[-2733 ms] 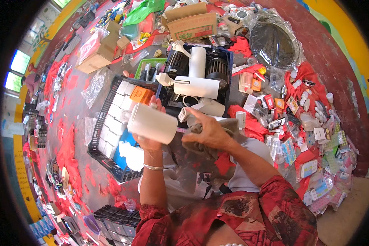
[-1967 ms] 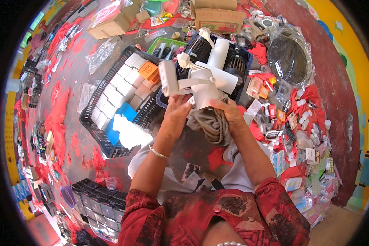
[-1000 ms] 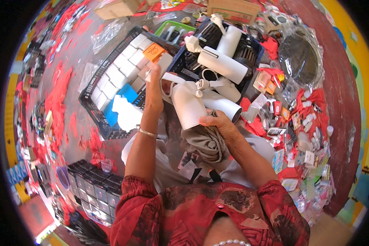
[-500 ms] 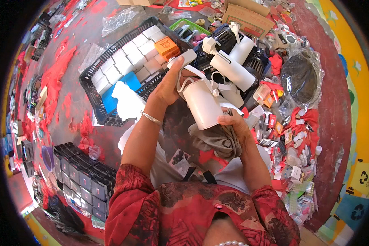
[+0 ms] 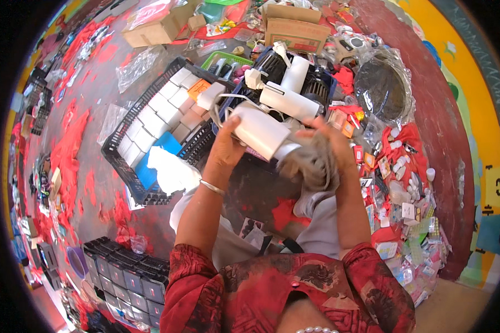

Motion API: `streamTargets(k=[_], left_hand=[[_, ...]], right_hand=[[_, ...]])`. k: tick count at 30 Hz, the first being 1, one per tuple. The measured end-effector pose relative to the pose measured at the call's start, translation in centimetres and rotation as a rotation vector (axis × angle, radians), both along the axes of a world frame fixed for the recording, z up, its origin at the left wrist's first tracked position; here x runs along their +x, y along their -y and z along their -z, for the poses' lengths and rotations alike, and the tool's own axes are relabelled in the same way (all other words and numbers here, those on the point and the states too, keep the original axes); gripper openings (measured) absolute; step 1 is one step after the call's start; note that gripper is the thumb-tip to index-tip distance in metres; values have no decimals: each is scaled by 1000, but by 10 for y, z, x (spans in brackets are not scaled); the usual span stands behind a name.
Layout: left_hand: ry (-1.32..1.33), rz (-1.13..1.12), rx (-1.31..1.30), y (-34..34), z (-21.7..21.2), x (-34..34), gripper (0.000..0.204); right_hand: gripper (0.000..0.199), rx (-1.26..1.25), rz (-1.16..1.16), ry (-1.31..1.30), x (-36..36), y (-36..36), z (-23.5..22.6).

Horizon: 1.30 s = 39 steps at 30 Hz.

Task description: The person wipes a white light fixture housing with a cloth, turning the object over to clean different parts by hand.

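Note:
A white cylindrical track spotlight (image 5: 261, 132) is tilted in front of me, its white bracket and adapter toward the upper left. My left hand (image 5: 226, 145) grips its side near the bracket end, thumb on the near face. My right hand (image 5: 339, 149), somewhat blurred, holds a bunched grey-brown cloth (image 5: 308, 166) close to the open end of the spotlight. Just beyond my hands, another white track spotlight (image 5: 289, 101) and a further one (image 5: 296, 75) lie over a dark crate of black fittings.
Left of my hands, a black plastic crate (image 5: 118, 171) holds white boxes and an orange box (image 5: 199, 89). A white plastic bag (image 5: 172, 171) hangs by its near corner. Stacked black boxes (image 5: 133, 282) stand lower left. Small packages (image 5: 400, 183) litter the right; a cardboard box (image 5: 297, 36) stands far off.
The spotlight has tipped closer to horizontal. My left hand has shifted from the adapter to the body. The right hand and cloth have moved off its end to the right, and the view has shifted.

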<state>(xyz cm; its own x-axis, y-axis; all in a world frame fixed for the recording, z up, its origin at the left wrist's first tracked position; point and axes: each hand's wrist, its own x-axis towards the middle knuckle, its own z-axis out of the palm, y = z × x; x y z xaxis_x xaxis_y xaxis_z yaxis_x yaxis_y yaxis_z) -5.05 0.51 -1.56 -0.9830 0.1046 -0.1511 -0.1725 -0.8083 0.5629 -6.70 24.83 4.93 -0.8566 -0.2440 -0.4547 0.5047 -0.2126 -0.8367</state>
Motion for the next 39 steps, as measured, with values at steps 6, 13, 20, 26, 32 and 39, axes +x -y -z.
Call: streamTargets(k=[6,13,20,26,32,39], left_hand=[[-81,-176,-217,-3,-19,6,40],[-34,-222,-3,6,-18,1,41],[-147,-33,197,20,-24,6,59],[-44,-135,147,19,-14,-1,61],[84,-269,41,0,-13,-10,59],[-20,-197,203,-20,-1,-23,48]], right_hand=[[32,-196,414,-393,3,38,-86],[47,729,65,-1218,25,106,-24],[27,397,264,-511,-38,59,29],[26,-602,217,25,-36,21,31],[33,-657,172,38,-16,32,32],[22,-565,298,300,-16,30,60]])
